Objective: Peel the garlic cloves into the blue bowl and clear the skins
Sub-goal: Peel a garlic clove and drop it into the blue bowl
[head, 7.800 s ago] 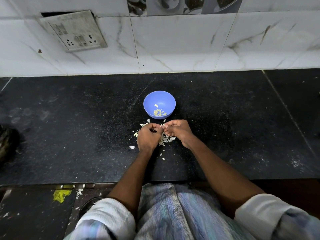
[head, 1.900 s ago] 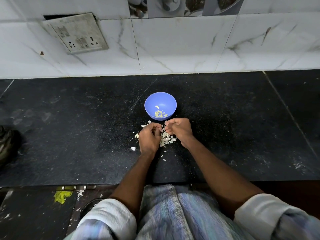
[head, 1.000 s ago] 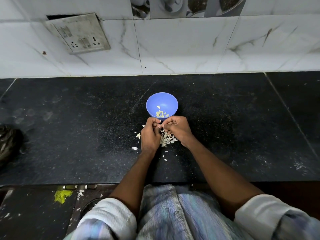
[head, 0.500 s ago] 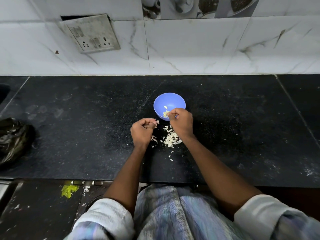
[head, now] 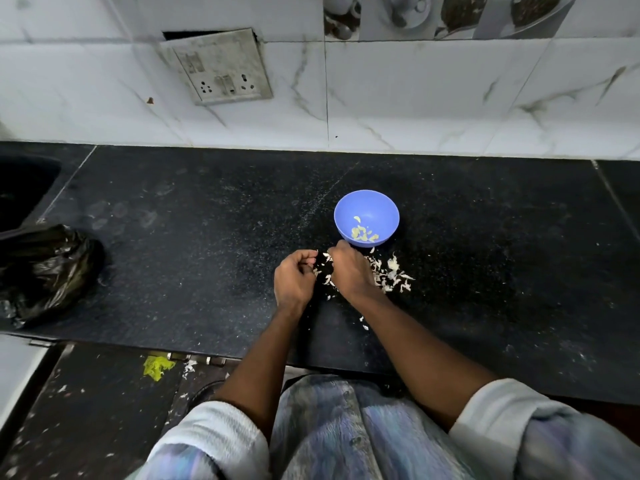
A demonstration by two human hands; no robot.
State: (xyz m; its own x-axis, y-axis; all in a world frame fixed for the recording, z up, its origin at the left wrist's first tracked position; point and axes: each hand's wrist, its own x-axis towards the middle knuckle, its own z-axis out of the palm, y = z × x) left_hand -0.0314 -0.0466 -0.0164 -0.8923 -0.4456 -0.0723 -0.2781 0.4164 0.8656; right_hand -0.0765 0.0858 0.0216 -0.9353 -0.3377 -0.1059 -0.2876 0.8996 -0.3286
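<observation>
Since half a second ago, my right hand (head: pixel 348 271) is drawing back from the blue bowl (head: pixel 366 216) to just near of its rim, its fingers curling down among the garlic skins (head: pixel 389 275); whether they are pinching anything I cannot tell; my left hand (head: pixel 294 277) is sitting just left of it, fingers curling inward, and what they are holding, if anything, is hidden; the skins are lying scattered on the black counter (head: pixel 207 254) under and right of my right hand, with a few stray flakes nearer me; peeled cloves (head: pixel 362 233) are resting in the bottom of the bowl; a black plastic bag (head: pixel 45 271) is slumping at the far left edge; a switch plate (head: pixel 221 65) is hanging on the tiled wall.
</observation>
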